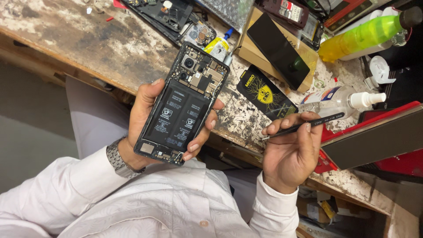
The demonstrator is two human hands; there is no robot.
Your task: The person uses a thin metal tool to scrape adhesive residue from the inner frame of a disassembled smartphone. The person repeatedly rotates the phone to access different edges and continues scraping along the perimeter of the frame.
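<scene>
Head view | left hand grips opened phone | right hand pinches tweezers, tips blurred

bench: worn wooden worktop, white-stained, scuffed, edge chipped
left rear: dark phone parts, camera module piece
centre: small glue tube, black card with yellow emblem
cardboard box: black phone on top
right: clear spray bottle lying flat, green bottle, red tray
</scene>
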